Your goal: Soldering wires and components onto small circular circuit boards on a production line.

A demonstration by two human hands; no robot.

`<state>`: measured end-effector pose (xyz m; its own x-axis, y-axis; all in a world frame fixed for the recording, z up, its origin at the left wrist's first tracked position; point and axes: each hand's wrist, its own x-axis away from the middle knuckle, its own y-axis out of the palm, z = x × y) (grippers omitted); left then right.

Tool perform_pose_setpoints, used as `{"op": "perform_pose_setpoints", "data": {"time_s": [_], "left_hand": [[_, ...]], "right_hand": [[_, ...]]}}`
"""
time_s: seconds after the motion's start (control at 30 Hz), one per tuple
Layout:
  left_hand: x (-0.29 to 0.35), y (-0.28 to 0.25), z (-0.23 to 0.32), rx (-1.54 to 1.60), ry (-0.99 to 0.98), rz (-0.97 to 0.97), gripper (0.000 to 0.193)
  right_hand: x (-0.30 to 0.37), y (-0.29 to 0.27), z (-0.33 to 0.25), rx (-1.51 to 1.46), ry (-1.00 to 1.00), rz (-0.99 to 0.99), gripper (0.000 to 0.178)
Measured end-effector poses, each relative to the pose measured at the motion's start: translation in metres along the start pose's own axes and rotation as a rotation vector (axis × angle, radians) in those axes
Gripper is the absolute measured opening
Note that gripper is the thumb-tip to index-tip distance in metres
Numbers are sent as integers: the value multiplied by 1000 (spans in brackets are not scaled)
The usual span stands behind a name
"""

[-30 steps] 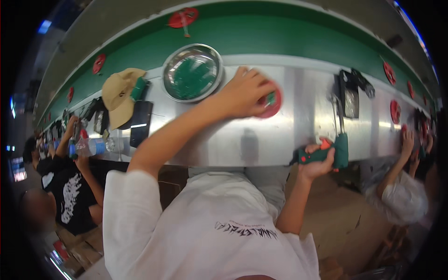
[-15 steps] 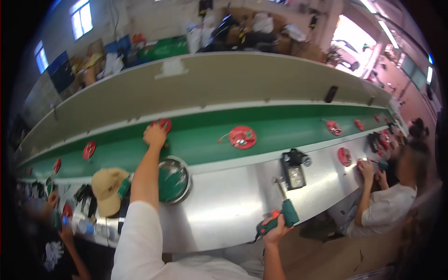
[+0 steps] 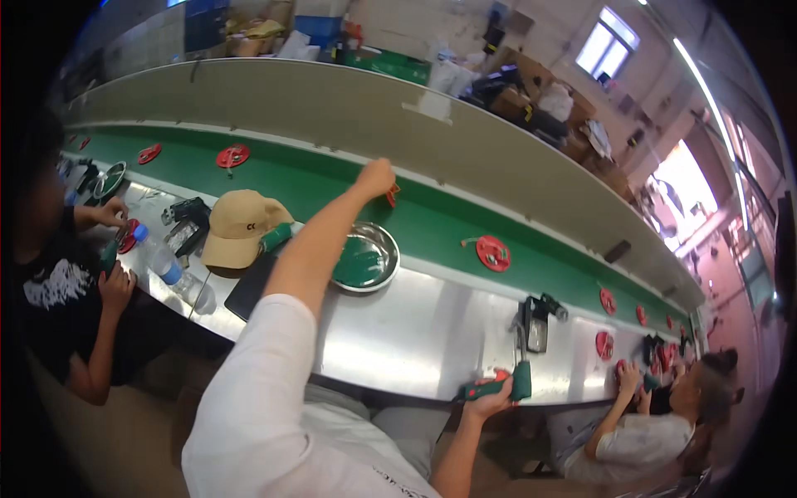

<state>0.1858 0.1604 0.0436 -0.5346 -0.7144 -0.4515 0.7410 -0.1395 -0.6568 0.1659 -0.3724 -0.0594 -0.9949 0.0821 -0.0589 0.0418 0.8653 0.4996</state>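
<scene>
My left hand [image 3: 378, 178] reaches across to the far side of the green conveyor belt. Its fingers are closed on a red disc [image 3: 393, 196], which stands tilted and is partly hidden by the hand. My right hand [image 3: 488, 402] grips a green and red pistol-shaped tool [image 3: 520, 382] with a long metal tip, like a soldering gun, at the bench's near edge. Just beyond that tip sits a black stand [image 3: 538, 325] with a small tray. A round steel bowl [image 3: 387, 276], greenish inside, rests below my left forearm.
Other red discs [image 3: 493, 253] lie spaced along the belt [image 3: 432, 224]. On the steel bench [image 3: 374, 332] are a beige cap [image 3: 237, 232] and a plastic bottle [image 3: 166, 264]. One co-worker [image 3: 58, 282] sits at left, another [image 3: 647, 444] at right. A long beige panel [image 3: 332, 108] backs the belt.
The view has swung left, so the scene sits further right and the left co-worker shows more. The red disc at my left hand now appears tilted on edge. My right hand keeps its tool.
</scene>
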Motion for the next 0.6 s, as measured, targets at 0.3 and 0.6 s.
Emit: {"op": "perform_pose_setpoints", "data": {"time_s": [0.3,0.6], "left_hand": [[65,-70,5,221,171,-124,22],[241,-68,105,904,-171,-505,12]], "right_hand": [[8,8,-7,-17,75,-90,24],[-1,-21,12,-88,211,-84,25]]}}
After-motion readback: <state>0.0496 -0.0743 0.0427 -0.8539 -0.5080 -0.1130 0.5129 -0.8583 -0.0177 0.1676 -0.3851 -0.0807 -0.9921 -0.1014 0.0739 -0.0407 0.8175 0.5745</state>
